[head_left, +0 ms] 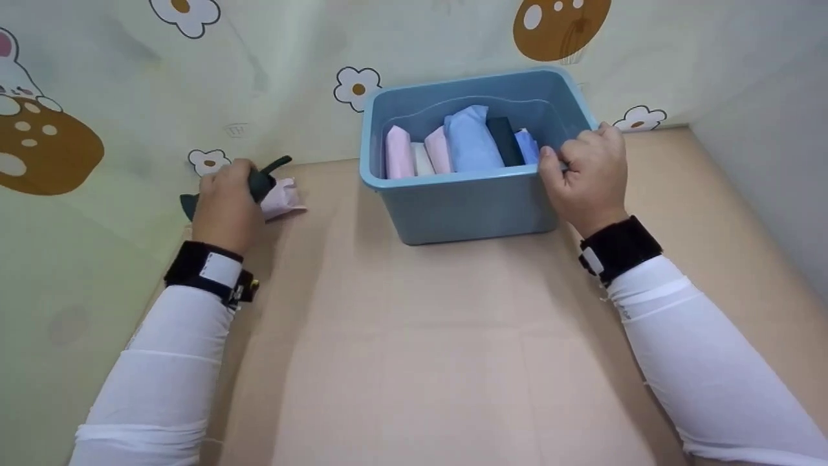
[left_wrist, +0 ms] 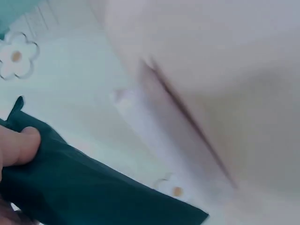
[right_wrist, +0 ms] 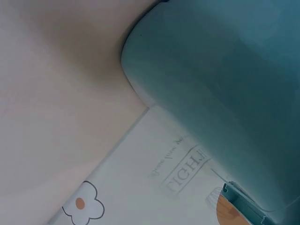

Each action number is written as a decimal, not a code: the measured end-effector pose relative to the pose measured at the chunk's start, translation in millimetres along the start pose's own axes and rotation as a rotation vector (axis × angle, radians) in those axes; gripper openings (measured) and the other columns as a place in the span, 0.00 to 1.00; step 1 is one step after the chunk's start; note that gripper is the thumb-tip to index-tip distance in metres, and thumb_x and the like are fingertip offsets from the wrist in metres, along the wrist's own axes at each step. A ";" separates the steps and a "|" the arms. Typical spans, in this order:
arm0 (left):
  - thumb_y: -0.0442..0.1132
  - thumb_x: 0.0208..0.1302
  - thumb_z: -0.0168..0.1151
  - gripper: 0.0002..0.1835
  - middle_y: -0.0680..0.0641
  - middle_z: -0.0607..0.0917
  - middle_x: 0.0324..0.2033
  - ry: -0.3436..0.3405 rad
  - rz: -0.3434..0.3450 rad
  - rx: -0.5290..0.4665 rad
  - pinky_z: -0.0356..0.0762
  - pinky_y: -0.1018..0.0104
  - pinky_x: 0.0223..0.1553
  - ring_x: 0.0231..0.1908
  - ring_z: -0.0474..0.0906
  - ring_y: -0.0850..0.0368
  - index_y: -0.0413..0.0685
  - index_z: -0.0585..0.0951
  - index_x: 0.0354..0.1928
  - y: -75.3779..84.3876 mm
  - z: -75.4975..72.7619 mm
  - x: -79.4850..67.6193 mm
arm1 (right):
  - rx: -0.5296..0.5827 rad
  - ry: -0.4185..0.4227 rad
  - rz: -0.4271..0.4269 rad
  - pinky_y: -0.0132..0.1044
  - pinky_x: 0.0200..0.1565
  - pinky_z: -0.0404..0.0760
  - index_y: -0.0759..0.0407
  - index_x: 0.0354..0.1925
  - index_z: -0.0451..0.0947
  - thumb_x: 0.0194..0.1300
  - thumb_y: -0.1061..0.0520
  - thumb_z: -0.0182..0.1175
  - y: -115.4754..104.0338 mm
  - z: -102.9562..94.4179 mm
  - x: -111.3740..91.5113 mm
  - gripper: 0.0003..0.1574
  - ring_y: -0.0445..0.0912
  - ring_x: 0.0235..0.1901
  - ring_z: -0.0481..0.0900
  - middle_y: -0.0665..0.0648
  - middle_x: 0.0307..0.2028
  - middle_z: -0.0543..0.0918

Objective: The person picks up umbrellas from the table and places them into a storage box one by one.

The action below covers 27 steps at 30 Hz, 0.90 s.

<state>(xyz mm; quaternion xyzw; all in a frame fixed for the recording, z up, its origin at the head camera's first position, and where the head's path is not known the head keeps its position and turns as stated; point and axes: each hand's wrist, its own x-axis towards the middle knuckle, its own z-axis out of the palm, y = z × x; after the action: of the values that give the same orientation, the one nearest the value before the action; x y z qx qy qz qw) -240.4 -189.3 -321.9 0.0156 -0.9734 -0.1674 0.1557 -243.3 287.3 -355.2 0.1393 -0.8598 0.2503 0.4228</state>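
My left hand grips a dark green, soft-looking wrapped bundle; a narrow dark strip sticks out from its upper end in the head view. Just right of this hand, a pale pink packet lies on the surface, partly hidden; it is blurred in the left wrist view. My right hand holds the right side of the rim of a blue plastic bin, thumb toward the front. Inside stand a pink packet, a light blue packet, a dark packet and a few others.
The bin stands on a beige surface, close to a back wall with flower prints. A plain pale wall borders the right side. The printed covering also runs down the left side.
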 end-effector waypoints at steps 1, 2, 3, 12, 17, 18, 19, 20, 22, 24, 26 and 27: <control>0.26 0.72 0.58 0.18 0.30 0.81 0.59 0.016 0.019 -0.013 0.71 0.34 0.65 0.62 0.71 0.27 0.37 0.75 0.62 5.7 -2.5 0.3 | 0.003 0.001 0.005 0.65 0.67 0.66 0.65 0.11 0.67 0.72 0.46 0.51 0.0 0.1 -0.3 0.36 0.59 0.22 0.65 0.64 0.14 0.66; 0.28 0.73 0.57 0.16 0.31 0.81 0.58 0.036 0.039 -0.018 0.71 0.34 0.64 0.61 0.71 0.27 0.37 0.75 0.61 11.1 -4.8 0.4 | 0.005 0.000 0.008 0.65 0.67 0.66 0.65 0.11 0.67 0.72 0.46 0.51 0.1 0.2 -0.6 0.36 0.60 0.22 0.66 0.63 0.14 0.66; 0.29 0.74 0.57 0.16 0.31 0.81 0.59 0.054 0.059 -0.018 0.72 0.35 0.64 0.62 0.71 0.28 0.37 0.75 0.61 16.9 -7.6 0.4 | 0.006 0.001 0.011 0.65 0.67 0.66 0.65 0.11 0.68 0.72 0.46 0.51 0.0 0.3 -0.8 0.36 0.60 0.23 0.66 0.63 0.14 0.66; 0.36 0.77 0.59 0.10 0.35 0.84 0.48 0.179 0.273 -0.135 0.76 0.42 0.63 0.53 0.77 0.37 0.38 0.78 0.54 77.0 -27.1 4.2 | 0.025 0.047 0.021 0.65 0.62 0.66 0.66 0.12 0.68 0.71 0.47 0.52 -0.2 1.0 -3.0 0.35 0.64 0.31 0.67 0.64 0.18 0.66; 0.32 0.77 0.57 0.09 0.36 0.83 0.51 0.176 0.382 -0.145 0.75 0.48 0.66 0.55 0.77 0.40 0.39 0.78 0.54 112.5 -33.0 4.3 | 0.042 0.042 0.056 0.65 0.64 0.65 0.67 0.14 0.70 0.72 0.46 0.52 -0.6 2.3 -4.8 0.35 0.66 0.37 0.68 0.65 0.21 0.67; 0.31 0.77 0.56 0.09 0.37 0.83 0.51 0.176 0.404 -0.146 0.75 0.49 0.66 0.55 0.77 0.41 0.39 0.78 0.54 119.3 -33.3 4.6 | 0.045 0.042 0.064 0.65 0.66 0.64 0.67 0.14 0.70 0.72 0.46 0.52 -0.7 2.5 -5.1 0.35 0.66 0.38 0.68 0.65 0.21 0.67; 0.30 0.76 0.55 0.09 0.37 0.83 0.52 0.175 0.423 -0.149 0.75 0.51 0.67 0.57 0.77 0.41 0.39 0.78 0.54 126.2 -33.3 4.7 | 0.046 0.041 0.066 0.65 0.67 0.64 0.67 0.14 0.70 0.72 0.46 0.52 -0.7 2.5 -5.3 0.35 0.66 0.39 0.68 0.65 0.22 0.67; 0.28 0.76 0.54 0.10 0.38 0.83 0.54 0.172 0.443 -0.149 0.74 0.52 0.68 0.58 0.76 0.42 0.39 0.78 0.55 133.0 -32.8 4.7 | 0.048 0.042 0.068 0.65 0.67 0.64 0.67 0.15 0.70 0.72 0.46 0.52 -0.8 2.6 -5.4 0.35 0.66 0.40 0.68 0.65 0.22 0.67; 0.25 0.74 0.52 0.13 0.38 0.82 0.56 0.160 0.477 -0.158 0.74 0.53 0.68 0.61 0.75 0.42 0.40 0.77 0.56 145.8 -30.6 3.9 | 0.049 0.044 0.070 0.65 0.68 0.63 0.68 0.15 0.70 0.72 0.45 0.51 -1.6 2.7 -5.5 0.35 0.66 0.40 0.68 0.66 0.22 0.67; 0.23 0.72 0.51 0.15 0.39 0.82 0.57 0.148 0.511 -0.177 0.74 0.54 0.68 0.62 0.74 0.43 0.40 0.77 0.56 157.3 -27.0 2.1 | 0.040 0.038 0.062 0.66 0.69 0.62 0.68 0.15 0.71 0.72 0.45 0.50 -2.8 2.6 -5.3 0.35 0.67 0.40 0.68 0.66 0.22 0.67; 0.22 0.72 0.50 0.16 0.39 0.83 0.56 0.134 0.552 -0.195 0.74 0.54 0.68 0.62 0.74 0.43 0.40 0.78 0.56 169.6 -22.1 1.0 | 0.032 0.031 0.060 0.66 0.69 0.62 0.68 0.15 0.71 0.73 0.45 0.50 -2.6 1.5 -5.1 0.36 0.67 0.40 0.68 0.66 0.22 0.67; 0.23 0.72 0.50 0.15 0.39 0.83 0.55 0.129 0.573 -0.203 0.74 0.54 0.68 0.63 0.74 0.42 0.40 0.78 0.55 175.5 -19.5 0.7 | 0.031 0.029 0.061 0.66 0.69 0.62 0.68 0.15 0.71 0.73 0.45 0.50 -2.4 0.9 -5.0 0.36 0.67 0.40 0.68 0.66 0.22 0.67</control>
<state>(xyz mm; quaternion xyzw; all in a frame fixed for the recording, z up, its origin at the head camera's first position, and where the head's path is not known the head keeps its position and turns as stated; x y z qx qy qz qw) -231.2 -30.0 -246.2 -0.2643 -0.9047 -0.2116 0.2588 -239.8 284.9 -358.9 0.1158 -0.8535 0.2783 0.4251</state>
